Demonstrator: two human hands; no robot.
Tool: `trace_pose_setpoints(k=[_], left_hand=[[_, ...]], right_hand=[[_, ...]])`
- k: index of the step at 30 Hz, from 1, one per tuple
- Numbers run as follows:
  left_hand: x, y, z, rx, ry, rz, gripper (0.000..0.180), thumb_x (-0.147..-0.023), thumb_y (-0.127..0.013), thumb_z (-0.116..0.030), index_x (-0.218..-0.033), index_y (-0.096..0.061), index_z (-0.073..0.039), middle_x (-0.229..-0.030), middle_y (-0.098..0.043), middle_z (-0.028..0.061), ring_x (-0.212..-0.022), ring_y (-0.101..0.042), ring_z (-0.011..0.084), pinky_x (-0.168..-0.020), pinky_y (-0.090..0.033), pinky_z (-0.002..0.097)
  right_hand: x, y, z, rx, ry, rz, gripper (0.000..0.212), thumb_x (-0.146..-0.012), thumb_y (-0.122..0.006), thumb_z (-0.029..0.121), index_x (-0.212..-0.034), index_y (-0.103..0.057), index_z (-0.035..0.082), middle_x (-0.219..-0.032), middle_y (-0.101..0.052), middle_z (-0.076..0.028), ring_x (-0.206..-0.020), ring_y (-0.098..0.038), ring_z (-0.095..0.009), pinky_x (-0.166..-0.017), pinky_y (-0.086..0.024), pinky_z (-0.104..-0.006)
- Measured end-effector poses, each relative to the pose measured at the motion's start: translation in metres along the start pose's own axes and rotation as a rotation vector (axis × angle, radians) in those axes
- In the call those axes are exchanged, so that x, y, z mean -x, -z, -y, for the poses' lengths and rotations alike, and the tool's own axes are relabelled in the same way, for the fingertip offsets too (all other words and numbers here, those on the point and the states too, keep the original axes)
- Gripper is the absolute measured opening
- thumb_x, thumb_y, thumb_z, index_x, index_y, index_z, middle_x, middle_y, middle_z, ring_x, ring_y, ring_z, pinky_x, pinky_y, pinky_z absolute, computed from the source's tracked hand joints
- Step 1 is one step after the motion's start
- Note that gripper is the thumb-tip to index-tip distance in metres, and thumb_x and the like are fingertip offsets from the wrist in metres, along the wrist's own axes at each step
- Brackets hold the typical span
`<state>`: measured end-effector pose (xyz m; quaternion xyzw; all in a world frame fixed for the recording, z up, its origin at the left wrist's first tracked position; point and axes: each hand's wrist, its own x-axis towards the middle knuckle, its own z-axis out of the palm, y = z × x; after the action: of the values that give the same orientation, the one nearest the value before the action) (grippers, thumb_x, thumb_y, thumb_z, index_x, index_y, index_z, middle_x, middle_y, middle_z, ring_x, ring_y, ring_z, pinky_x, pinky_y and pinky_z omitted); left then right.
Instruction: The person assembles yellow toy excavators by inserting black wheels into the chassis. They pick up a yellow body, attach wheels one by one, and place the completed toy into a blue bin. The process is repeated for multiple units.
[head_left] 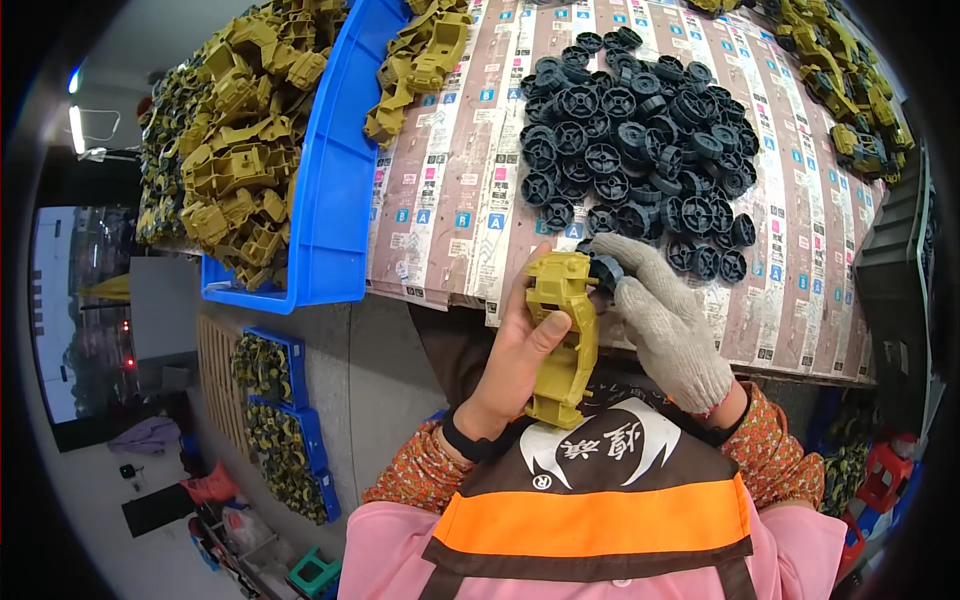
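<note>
My bare left hand [505, 365] is closed round an olive-yellow plastic toy car body [560, 340], held upright over the table's near edge. In a grey knit glove, my right hand [665, 325] pinches a small dark toy wheel [604, 272] against the upper right side of the body. The fingers partly cover the wheel, so I cannot tell whether it sits on the body's axle stub. Just beyond my hands spreads a heap of loose dark spoked wheels [640, 140] on the table.
Left on the table, a blue crate [335, 200] holds a pile of yellow car bodies [245, 150]. More bodies [435, 60] lie beside it. Bodies with dark wheels [850, 90] line the far right. Printed sheets cover the tabletop [440, 200]. Filled blue crates [320, 460] stand on the floor, lower left.
</note>
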<state>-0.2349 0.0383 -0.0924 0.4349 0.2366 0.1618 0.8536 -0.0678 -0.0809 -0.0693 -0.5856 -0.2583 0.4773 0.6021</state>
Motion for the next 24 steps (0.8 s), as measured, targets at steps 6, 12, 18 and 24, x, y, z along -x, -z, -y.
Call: trace_pose_setpoints(k=[6,12,18,24], left_hand=[[-0.002,-0.002,0.008,-0.091,-0.079,0.012,0.083,-0.108,-0.067,-0.021,-0.171,-0.013,-0.013,-0.152,-0.048,0.0096,-0.135,-0.052,0.0184,-0.116,-0.042,0.0353],[-0.002,-0.001,0.009,-0.519,-0.242,0.024,0.089,-0.108,-0.067,-0.027,-0.171,-0.006,-0.011,-0.147,-0.052,0.0146,-0.130,-0.057,0.0220,-0.114,-0.044,0.0372],[0.007,0.001,0.012,-0.731,-0.302,0.013,0.089,-0.107,-0.066,-0.023,-0.170,-0.005,-0.009,-0.140,-0.058,0.0190,-0.123,-0.062,0.0265,-0.110,-0.047,0.0400],[0.011,0.017,0.022,-0.611,-0.272,0.017,0.089,-0.105,-0.069,-0.020,-0.170,-0.009,-0.009,-0.145,-0.053,0.0173,-0.125,-0.061,0.0263,-0.111,-0.046,0.0398]], right_hand=[[0.006,-0.007,0.006,-0.065,-0.029,-0.039,0.046,-0.107,-0.052,0.015,-0.151,-0.052,0.000,-0.141,-0.061,-0.014,-0.130,-0.057,-0.021,-0.113,-0.044,-0.0336],[0.011,-0.009,-0.008,0.599,0.338,-0.122,0.053,-0.102,-0.056,0.005,-0.153,-0.047,-0.002,-0.109,-0.069,-0.029,-0.097,-0.073,-0.040,-0.088,-0.056,-0.0455],[0.012,-0.015,-0.018,0.738,0.408,-0.093,0.059,-0.094,-0.059,0.003,-0.151,-0.045,-0.007,-0.105,-0.069,-0.031,-0.086,-0.069,-0.049,-0.076,-0.054,-0.0553],[0.010,-0.024,-0.008,0.879,0.322,-0.075,0.053,-0.088,-0.065,0.007,-0.139,-0.057,-0.003,-0.101,-0.071,-0.026,-0.077,-0.070,-0.048,-0.071,-0.055,-0.0556]])
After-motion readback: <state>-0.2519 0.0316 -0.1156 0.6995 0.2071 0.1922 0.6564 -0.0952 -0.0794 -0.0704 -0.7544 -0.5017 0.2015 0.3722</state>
